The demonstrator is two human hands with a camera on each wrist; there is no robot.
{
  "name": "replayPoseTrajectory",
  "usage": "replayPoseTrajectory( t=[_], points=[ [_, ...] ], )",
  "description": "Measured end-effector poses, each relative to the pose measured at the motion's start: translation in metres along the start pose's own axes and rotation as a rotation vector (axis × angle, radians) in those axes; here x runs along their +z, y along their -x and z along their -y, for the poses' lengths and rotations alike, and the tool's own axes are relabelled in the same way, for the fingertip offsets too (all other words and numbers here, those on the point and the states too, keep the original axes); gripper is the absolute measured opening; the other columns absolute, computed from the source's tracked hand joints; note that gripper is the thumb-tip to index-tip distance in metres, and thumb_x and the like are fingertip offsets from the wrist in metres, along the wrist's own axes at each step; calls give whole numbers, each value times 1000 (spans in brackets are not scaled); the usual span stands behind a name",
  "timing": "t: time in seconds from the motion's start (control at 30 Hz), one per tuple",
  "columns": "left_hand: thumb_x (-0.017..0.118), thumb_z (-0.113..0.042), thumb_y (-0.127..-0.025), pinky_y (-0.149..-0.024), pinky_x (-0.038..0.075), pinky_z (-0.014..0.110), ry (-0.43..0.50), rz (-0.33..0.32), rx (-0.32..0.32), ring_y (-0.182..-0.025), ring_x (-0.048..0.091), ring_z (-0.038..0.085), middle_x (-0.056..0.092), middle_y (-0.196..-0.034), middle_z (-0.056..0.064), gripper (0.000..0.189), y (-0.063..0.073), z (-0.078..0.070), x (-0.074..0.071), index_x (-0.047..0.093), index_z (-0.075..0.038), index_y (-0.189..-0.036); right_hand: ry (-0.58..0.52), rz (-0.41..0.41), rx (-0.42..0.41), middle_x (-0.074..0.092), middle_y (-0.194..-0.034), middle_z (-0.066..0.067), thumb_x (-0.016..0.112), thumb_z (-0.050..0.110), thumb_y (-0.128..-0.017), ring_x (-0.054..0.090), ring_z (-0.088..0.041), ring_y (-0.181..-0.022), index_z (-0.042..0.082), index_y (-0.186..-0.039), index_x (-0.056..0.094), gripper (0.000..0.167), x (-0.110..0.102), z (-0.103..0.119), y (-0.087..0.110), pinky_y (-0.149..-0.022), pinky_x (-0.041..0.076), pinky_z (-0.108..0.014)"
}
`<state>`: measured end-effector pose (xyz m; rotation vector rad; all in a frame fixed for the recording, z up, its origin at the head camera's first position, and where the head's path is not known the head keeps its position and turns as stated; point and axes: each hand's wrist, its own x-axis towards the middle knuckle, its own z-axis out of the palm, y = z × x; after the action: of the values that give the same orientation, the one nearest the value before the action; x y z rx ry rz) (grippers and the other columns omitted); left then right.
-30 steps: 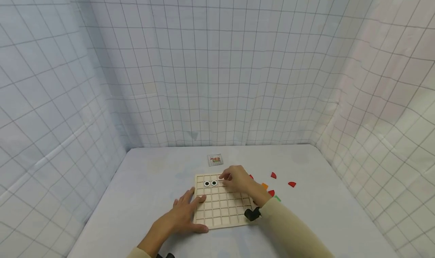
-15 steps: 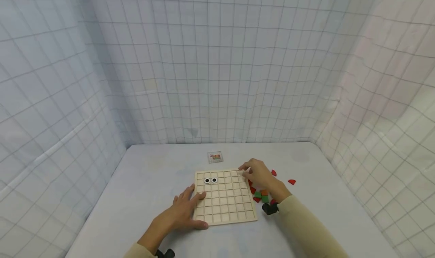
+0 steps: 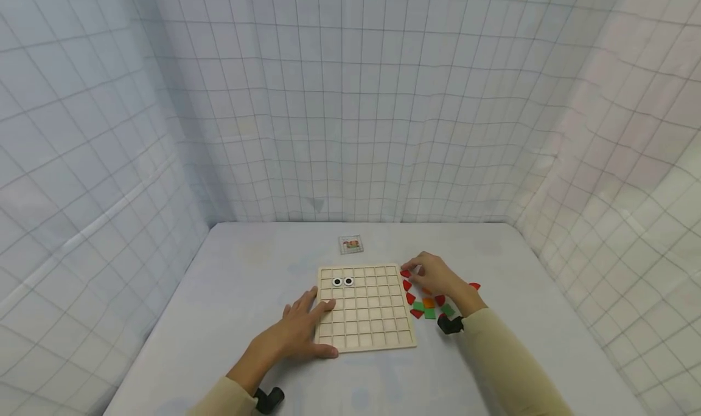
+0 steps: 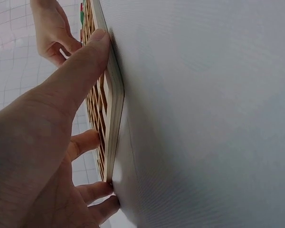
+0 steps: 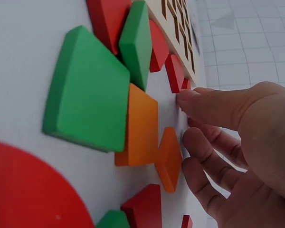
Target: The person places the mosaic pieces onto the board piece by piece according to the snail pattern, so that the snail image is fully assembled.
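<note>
My left hand (image 3: 298,328) rests spread at the left side of a wooden grid board (image 3: 364,306). Its thumb lies along the board's near edge, and its index fingertip touches the grid. Two white eye pieces (image 3: 342,281) with black centres sit side by side in the upper left cells. Just off the board's far right corner, my right hand (image 3: 435,273) has thumb and index finger around a small red quarter-round piece (image 3: 405,273) lying on the table. In the right wrist view the thumb tip partly hides this red piece (image 5: 185,84); a firm hold does not show.
Several red, green and orange pieces, including an orange tile (image 3: 428,303) and a green tile (image 5: 88,90), lie loose to the right of the board. A small picture card (image 3: 351,244) lies beyond the board. Grid-patterned white curtains (image 3: 350,100) surround the table.
My right hand has moved right, from over the board beside the eye pieces to the red pieces off its far right corner. My left hand has stayed on the board.
</note>
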<state>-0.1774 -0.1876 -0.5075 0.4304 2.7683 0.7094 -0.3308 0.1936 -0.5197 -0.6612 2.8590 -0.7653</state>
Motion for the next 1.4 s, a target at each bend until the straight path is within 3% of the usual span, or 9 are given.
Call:
replayPoseTrajectory(
  t=[0.3,0.6,0.77,1.07,1.2,1.4],
  points=[
    [104,-55,-84,-135,26,88,14,1,8,-174,29,63,22,-190,34,114,0,-2,-2,51,-13,-175,-36,-15,34,77,-125,-6,83,11,-109,64,-20,-105,14,-131,88,23,2,4,1,-95,63,-40],
    [104,-56,-85,-134,26,88,20,3,12,-174,28,64,21,-190,34,115,0,-1,-1,49,-13,-176,-1,-29,-13,78,-123,-8,79,13,-112,66,-21,-105,11,-133,88,23,1,7,2,-100,64,-47],
    [104,-56,-85,-134,27,88,12,0,11,-174,29,63,21,-190,34,114,1,-2,-2,50,-13,-176,23,-67,-29,81,-122,-10,74,14,-115,73,-24,-109,9,-126,88,19,1,9,0,-105,66,-53],
    [103,-56,-86,-134,26,88,16,-7,23,-174,29,63,21,-189,34,113,1,-1,0,50,-13,-176,3,-140,18,85,-124,-11,71,15,-117,75,-26,-113,8,-122,87,18,3,11,-3,-112,65,-55],
    [103,-57,-86,-135,25,87,14,-5,16,-174,28,63,21,-190,34,113,0,0,0,49,-15,-177,-10,-163,13,85,-124,-11,71,15,-118,76,-26,-113,8,-124,87,18,3,12,-3,-111,66,-53],
    [103,-57,-85,-136,25,86,12,-1,8,-175,28,61,21,-190,32,113,0,0,0,50,-16,-176,-58,-185,-24,86,-118,-11,72,14,-117,77,-19,-98,5,-125,86,19,4,18,-2,-100,70,-47]
  ],
)
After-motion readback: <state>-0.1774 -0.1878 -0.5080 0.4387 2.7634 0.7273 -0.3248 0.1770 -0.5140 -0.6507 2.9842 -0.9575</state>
